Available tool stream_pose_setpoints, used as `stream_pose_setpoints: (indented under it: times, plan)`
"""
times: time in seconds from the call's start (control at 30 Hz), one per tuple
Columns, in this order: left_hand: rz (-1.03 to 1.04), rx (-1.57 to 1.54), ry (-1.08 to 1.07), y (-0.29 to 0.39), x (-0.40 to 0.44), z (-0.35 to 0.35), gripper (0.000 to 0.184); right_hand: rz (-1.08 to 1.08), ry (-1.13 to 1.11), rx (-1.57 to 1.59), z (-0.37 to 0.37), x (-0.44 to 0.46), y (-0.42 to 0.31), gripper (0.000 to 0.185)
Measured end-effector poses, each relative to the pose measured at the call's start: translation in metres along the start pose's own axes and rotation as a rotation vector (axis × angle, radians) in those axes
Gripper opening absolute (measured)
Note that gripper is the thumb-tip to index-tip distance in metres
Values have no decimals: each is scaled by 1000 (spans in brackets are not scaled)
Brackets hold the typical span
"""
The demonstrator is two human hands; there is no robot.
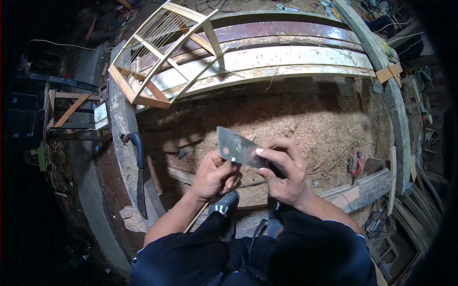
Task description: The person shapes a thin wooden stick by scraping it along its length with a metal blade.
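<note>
the left hand (pixel 213 177) grips the lower edge of a flat, grey metal plate (pixel 237 147), a thin pale stick (pixel 196 218) jutting below that hand. the right hand (pixel 287 172) pinches the plate's opposite end.

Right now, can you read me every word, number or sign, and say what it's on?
There are none I can read.
Metal plate: spots and smudges, no readable letters.
Left shoe: white stripes, no readable word.
Dark box at the far left: any markings are too small and blurred to read.
</note>
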State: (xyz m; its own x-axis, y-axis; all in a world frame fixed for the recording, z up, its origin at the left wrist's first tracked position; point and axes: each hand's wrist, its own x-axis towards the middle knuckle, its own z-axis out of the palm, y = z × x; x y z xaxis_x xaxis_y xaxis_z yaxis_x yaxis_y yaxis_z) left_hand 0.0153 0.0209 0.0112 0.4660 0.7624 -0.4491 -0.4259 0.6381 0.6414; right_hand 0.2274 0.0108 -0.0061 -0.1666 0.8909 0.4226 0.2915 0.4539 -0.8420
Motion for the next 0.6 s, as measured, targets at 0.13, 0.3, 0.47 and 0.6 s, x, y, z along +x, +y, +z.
stream_pose_setpoints:
  times: [0.13, 0.3, 0.47, 0.6]
  plan:
    - [-17, -47, 64, -5, -1, 0, 27, -16, -8, 4, 6, 0, -1, 40]
    - [68, -45, -59, -9, -1, -8, 45, -10, 7, -16, 9, -3, -1, 36]
    - [-75, 59, 9, -2, 2, -2, 48, -9, 133, -46, 9, 2, 9, 40]
    - [50, -61, -77, -4, 3, -2, 27, -40, 25, 5, 11, -2, 2, 40]
